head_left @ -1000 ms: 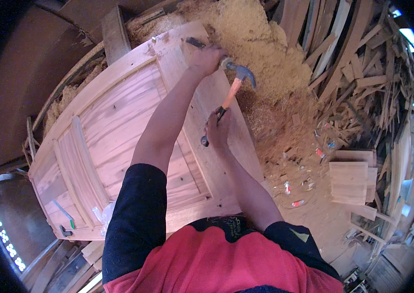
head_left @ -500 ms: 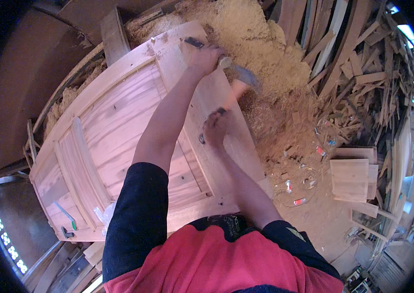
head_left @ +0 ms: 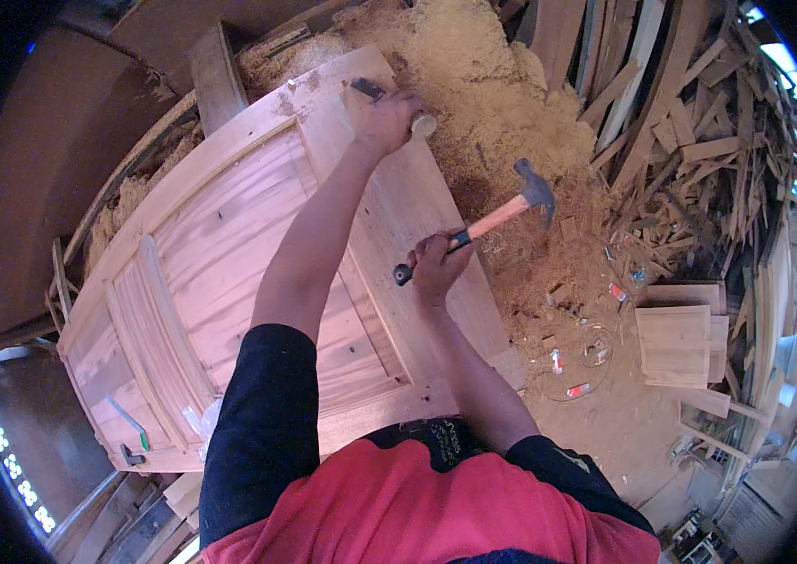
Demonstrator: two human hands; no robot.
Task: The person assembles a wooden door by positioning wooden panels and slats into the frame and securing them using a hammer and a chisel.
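Note:
A pale wooden panelled door (head_left: pixel 229 254) lies in front of me. My left hand (head_left: pixel 387 124) is closed around a tool at its far right stile. Only the tool's round, pale handle end (head_left: pixel 425 125) shows clearly, so its kind is hidden. Beside those fingers is a small dark piece (head_left: pixel 367 88); I cannot tell whether it belongs to the tool. My right hand (head_left: pixel 438 263) grips a claw hammer (head_left: pixel 497 218) by its black lower handle, above the door's right edge. The hammer's metal head points up and right, apart from the handle end.
Sawdust (head_left: pixel 483 66) is heaped beyond the door, and scrap wood (head_left: pixel 718 150) is piled at the right. Flat boards (head_left: pixel 676 343) lean there. On the door's near left lie a green-handled tool (head_left: pixel 130 421), a dark object (head_left: pixel 131 455) and clear plastic (head_left: pixel 203 416).
The hammer head has swung away from the tool's handle end, right and down, and my right hand has turned with it. My left hand keeps its hold, shifted slightly.

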